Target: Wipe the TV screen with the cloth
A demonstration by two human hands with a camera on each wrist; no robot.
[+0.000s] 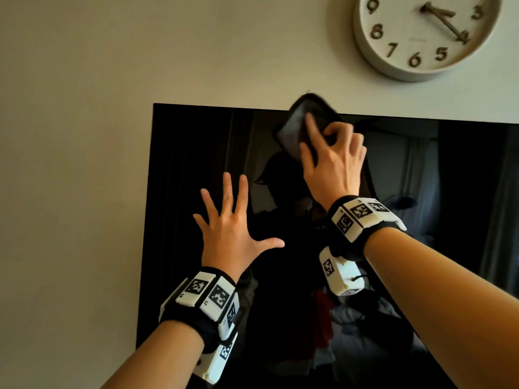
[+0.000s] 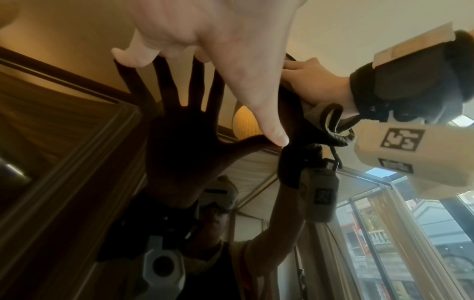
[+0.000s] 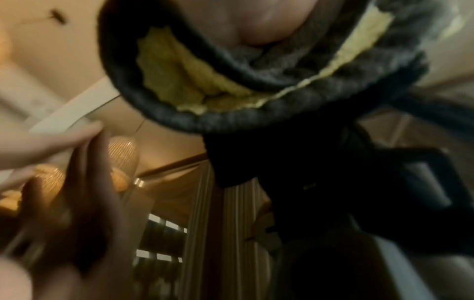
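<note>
A wall-mounted TV with a dark glossy screen (image 1: 196,153) fills the middle and right of the head view. My right hand (image 1: 331,158) grips a dark grey cloth (image 1: 295,127) and presses it against the screen at its top edge. In the right wrist view the cloth (image 3: 231,113) shows a dark knitted rim and a yellow inner side, bunched under my fingers. My left hand (image 1: 233,226) lies flat on the screen with its fingers spread, lower and to the left of the cloth. The left wrist view shows that palm (image 2: 205,36) on the glass above its dark reflection.
A round white wall clock (image 1: 424,32) hangs above the TV at the upper right. Bare beige wall (image 1: 84,164) lies left of the TV's left edge and above it. The screen mirrors the room, curtains and a window.
</note>
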